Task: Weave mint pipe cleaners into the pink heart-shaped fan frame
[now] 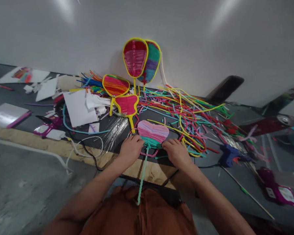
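A small fan made of pipe cleaners [153, 130], pink and lilac above and teal below, lies at the table's front edge. Its twisted mint-green handle [142, 178] points down toward my body. My left hand [131, 147] has its fingers curled on the fan's lower left edge. Opposite it, my right hand [176, 153] pinches the lower right edge. Both sets of fingertips are partly hidden. Just beyond my left hand lies a pink fan with a yellow rim [126, 105]. A loose pink pipe cleaner [149, 154] shows beneath the teal part.
Tangled pipe cleaners [186, 112] spread across the table to the right. A blue glue gun [231, 156] lies beyond my right hand. Two finished fans [135, 57] lean on the wall. White sheets [80, 107], silvery strands [116, 132] and a white cable [34, 148] are at left.
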`<state>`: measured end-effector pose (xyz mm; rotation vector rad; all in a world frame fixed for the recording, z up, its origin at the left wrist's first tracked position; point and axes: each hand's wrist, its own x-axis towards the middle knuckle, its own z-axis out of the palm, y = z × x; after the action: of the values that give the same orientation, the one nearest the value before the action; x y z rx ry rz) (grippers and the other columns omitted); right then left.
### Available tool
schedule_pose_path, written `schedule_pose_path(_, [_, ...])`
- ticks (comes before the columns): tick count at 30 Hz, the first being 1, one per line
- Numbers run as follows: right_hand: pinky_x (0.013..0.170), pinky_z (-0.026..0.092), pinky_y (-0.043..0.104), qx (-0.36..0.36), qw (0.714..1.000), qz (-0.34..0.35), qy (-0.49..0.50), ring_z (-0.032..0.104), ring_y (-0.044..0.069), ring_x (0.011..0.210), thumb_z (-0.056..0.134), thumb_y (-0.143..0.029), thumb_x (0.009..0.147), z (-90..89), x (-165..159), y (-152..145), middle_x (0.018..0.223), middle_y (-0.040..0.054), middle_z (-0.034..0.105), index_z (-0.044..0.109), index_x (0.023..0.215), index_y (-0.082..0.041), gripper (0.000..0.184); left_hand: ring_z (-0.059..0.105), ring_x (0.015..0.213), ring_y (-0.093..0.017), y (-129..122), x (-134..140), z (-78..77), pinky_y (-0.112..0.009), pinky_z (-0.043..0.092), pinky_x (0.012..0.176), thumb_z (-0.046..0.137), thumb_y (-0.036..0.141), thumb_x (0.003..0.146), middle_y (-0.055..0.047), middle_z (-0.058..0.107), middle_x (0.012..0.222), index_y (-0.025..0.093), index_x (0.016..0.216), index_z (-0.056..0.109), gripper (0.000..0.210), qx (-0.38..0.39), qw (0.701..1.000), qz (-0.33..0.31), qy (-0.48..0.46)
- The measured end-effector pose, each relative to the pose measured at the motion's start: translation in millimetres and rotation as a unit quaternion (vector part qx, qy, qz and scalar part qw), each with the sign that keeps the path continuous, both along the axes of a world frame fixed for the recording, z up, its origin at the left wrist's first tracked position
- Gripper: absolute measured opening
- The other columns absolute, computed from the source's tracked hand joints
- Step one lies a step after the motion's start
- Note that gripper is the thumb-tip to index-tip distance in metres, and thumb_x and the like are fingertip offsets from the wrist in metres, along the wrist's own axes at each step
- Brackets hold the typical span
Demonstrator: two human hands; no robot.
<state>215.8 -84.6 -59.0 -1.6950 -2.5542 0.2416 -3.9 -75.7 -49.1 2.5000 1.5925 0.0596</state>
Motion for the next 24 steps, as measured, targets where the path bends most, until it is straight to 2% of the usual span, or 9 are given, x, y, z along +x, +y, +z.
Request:
schedule_pose_path(5, [0.070, 0.030, 0.030, 0.001, 1.000, -0.008, 0.000, 0.055, 0.021, 0.088, 0.045, -0.022, 0.091, -0.6, -0.8, -1.9, 0.092, 0.0047, 0.066, 0.063, 0.091, -0.024, 0.018, 0.055, 0.090, -0.025, 2.3, 7.4, 5.9, -0.037, 0.044, 0.074, 0.045, 0.015, 0.086, -0.011, 0.059, 0.095, 0.015, 0.093, 0.063, 0.019, 0.009, 0.996, -0.028, 0.081])
schedule_pose_path(8, [0.071, 0.033, 0.029, -0.010, 1.000, -0.009, 0.000, 0.057, 0.019, 0.085, 0.044, -0.024, 0.092, 0.3, -2.1, -3.8, 0.091, 0.0053, 0.065, 0.063, 0.094, -0.023, 0.019, 0.054, 0.091, -0.026, 2.0, 5.3, 2.9, -0.038, 0.044, 0.076, 0.043, 0.010, 0.085, -0.013, 0.059, 0.096, 0.012, 0.096, 0.060, 0.020, 0.033, 0.995, -0.055, 0.079])
schedule_pose_path(13, [0.070, 0.038, 0.025, -0.038, 0.999, 0.010, -0.001, 0.059, 0.017, 0.086, 0.044, -0.027, 0.092, 6.3, -9.0, -5.1, 0.093, 0.0051, 0.064, 0.061, 0.098, -0.022, 0.019, 0.056, 0.087, -0.022, 3.1, -5.6, -8.6, -0.034, 0.044, 0.079, 0.039, 0.007, 0.085, -0.009, 0.061, 0.089, 0.014, 0.089, 0.056, 0.018, 0.031, 0.998, -0.051, 0.000])
schedule_pose_path(17, [0.069, 0.040, 0.026, -0.024, 0.999, 0.026, -0.035, 0.060, 0.019, 0.087, 0.043, -0.025, 0.092, 13.4, -21.2, 0.1, 0.094, 0.0064, 0.065, 0.061, 0.098, -0.021, 0.019, 0.060, 0.081, -0.020, 4.9, -12.3, -14.6, -0.030, 0.045, 0.074, 0.040, 0.009, 0.085, -0.006, 0.064, 0.083, 0.018, 0.089, 0.054, 0.017, 0.024, 0.996, -0.005, -0.084])
schedule_pose_path(21, [0.069, 0.041, 0.026, -0.024, 0.998, 0.025, -0.046, 0.060, 0.020, 0.088, 0.043, -0.024, 0.091, 15.1, -33.1, 6.0, 0.094, 0.0070, 0.065, 0.061, 0.099, -0.021, 0.019, 0.064, 0.073, -0.018, 4.1, -17.9, -12.2, -0.026, 0.044, 0.066, 0.039, 0.011, 0.086, -0.004, 0.065, 0.077, 0.019, 0.090, 0.053, 0.017, -0.005, 0.986, 0.049, -0.161])
schedule_pose_path(24, [0.067, 0.041, 0.024, -0.042, 0.999, -0.001, -0.028, 0.060, 0.018, 0.089, 0.045, -0.027, 0.091, 10.0, -37.6, 7.4, 0.098, 0.0060, 0.065, 0.060, 0.100, -0.023, 0.018, 0.065, 0.073, -0.017, 0.6, -21.8, -8.7, -0.025, 0.044, 0.066, 0.039, 0.019, 0.088, -0.002, 0.067, 0.077, 0.020, 0.090, 0.055, 0.016, -0.028, 0.966, 0.095, -0.239])
